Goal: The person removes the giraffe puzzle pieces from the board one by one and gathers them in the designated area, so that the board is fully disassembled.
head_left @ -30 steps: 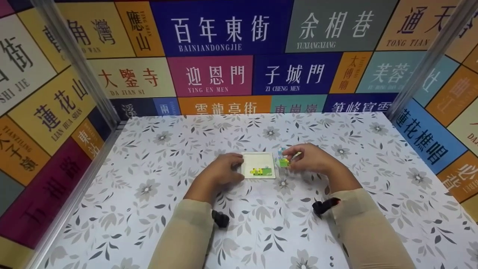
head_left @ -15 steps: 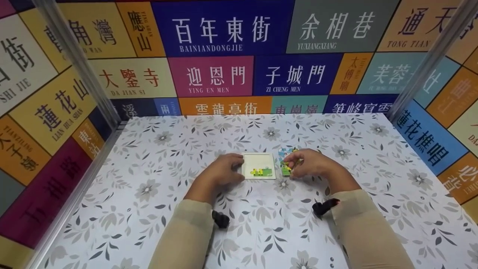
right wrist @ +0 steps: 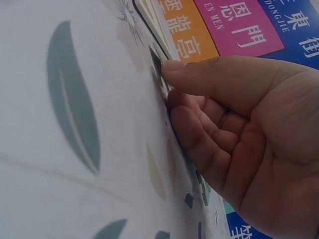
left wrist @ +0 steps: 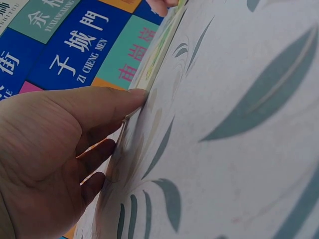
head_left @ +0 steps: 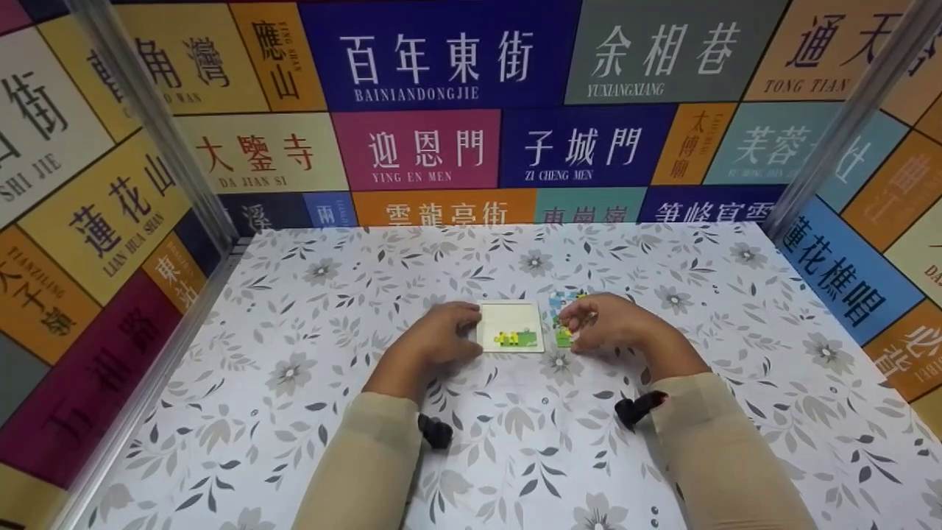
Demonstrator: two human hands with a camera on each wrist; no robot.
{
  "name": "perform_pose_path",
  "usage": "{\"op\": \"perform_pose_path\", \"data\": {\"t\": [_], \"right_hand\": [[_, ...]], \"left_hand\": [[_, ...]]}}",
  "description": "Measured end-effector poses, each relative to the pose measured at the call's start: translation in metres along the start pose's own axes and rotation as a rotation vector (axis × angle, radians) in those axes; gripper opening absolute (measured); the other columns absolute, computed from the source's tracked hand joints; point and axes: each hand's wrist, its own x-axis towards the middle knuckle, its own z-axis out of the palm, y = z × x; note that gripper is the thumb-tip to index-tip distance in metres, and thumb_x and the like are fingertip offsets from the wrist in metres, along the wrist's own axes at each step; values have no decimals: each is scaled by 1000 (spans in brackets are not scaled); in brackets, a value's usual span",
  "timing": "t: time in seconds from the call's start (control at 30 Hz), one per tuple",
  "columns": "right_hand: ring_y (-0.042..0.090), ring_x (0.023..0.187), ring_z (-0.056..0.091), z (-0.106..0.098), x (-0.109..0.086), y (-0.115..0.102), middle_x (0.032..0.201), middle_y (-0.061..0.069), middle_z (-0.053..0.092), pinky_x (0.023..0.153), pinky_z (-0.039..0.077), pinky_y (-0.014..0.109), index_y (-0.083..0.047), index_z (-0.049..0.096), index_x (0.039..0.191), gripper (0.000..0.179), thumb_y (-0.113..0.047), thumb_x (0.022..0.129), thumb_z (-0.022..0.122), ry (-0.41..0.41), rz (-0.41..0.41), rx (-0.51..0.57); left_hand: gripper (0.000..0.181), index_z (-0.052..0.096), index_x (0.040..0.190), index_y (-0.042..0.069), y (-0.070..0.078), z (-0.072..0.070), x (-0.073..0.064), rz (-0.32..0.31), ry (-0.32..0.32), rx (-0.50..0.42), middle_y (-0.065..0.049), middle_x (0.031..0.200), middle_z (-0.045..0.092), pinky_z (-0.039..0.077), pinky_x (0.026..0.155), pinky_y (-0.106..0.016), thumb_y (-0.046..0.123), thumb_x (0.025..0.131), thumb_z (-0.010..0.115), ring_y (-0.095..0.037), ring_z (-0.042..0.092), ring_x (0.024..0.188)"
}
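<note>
In the head view a square cream puzzle tray [head_left: 508, 318] lies mid-table. Joined yellow and green jigsaw pieces [head_left: 515, 338] fill part of its near edge. My left hand [head_left: 441, 335] holds the tray's left side between thumb and fingers; the left wrist view shows the thumb [left wrist: 132, 99] on its edge. Right of the tray, loose jigsaw pieces [head_left: 561, 298] in blue and green lie partly under my right hand [head_left: 614, 324]. Its thumb and curled fingers pinch a green jigsaw piece [head_left: 564, 340] at the table; the right wrist view shows the thumb [right wrist: 189, 74] low against it.
A white tablecloth [head_left: 331, 456] with grey flowers and leaves covers the table. Behind it stands a wall of coloured signs [head_left: 434, 55], with metal posts [head_left: 158, 121] at the corners. Black wrist cameras [head_left: 436, 431] are strapped below both hands.
My right hand has come slightly nearer, with a green piece at its fingertips, and the loose pieces behind it show more. My left hand and the tray have stayed put.
</note>
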Motion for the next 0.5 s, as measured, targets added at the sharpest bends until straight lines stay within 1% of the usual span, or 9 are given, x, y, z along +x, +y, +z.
{"op": "perform_pose_path", "data": {"t": [0.17, 0.3, 0.4, 0.5], "right_hand": [[20, 99, 66, 1, 0, -2, 119, 10, 72, 83, 55, 30, -13, 72, 133, 56, -14, 80, 91, 24, 6, -12], [19, 99, 67, 2, 0, -6, 116, 9, 71, 81, 55, 31, -14, 72, 133, 51, -12, 84, 86, 44, -14, -6], [19, 99, 66, 4, 1, -13, 115, 7, 70, 79, 56, 31, -14, 72, 135, 48, -15, 88, 83, 43, -35, -15], [20, 99, 67, 6, 2, -23, 113, 6, 70, 76, 56, 32, -14, 72, 136, 48, -20, 91, 84, 21, -36, -23]], "left_hand": [[63, 63, 151, 15, 0, 0, 0, -10, -3, -3, 1, 166, 51, 27, 135, -46, 17, 91, 81, -28, 39, 160], [62, 64, 150, 15, 1, -1, -1, -8, -2, -7, 0, 165, 52, 27, 135, -46, 17, 90, 81, -28, 39, 160], [62, 64, 150, 15, 2, -1, -1, -9, 0, -7, 0, 165, 52, 27, 135, -46, 17, 90, 81, -28, 39, 160], [63, 63, 150, 15, 3, -1, -2, -20, -1, 1, 1, 165, 51, 26, 135, -46, 18, 90, 81, -27, 38, 160]]}}
